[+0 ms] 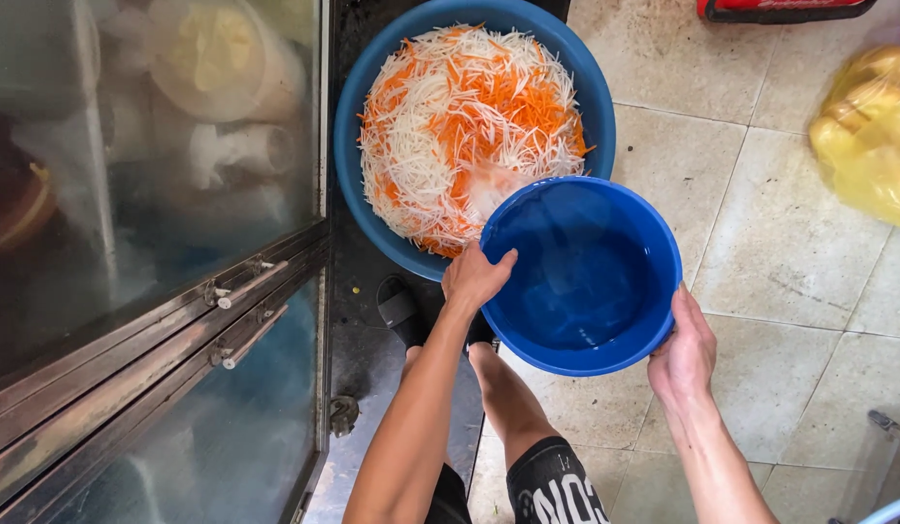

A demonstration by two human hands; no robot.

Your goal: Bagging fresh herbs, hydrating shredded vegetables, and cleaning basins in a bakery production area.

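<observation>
Left hand [475, 278] and right hand [682, 352] gripping tilted blue bucket [578, 277] by rim; beyond, basin [355, 136] of shredded vegetables [466, 116], near edge hidden behind bucket.

- Bucket [581, 281]: bright blue inside and out.
- Basin [372, 126]: darker blue.
- Shredded vegetables [469, 126]: mixed white and orange strands.
- Floor tiles [751, 243]: mottled beige with dark grout.
- Bag [867, 136]: translucent yellow.

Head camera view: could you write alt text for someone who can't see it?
Two bare hands, left hand and right hand, tilt a blue bucket of water over a large blue basin filled with shredded white and orange vegetables, on a tiled floor.
</observation>
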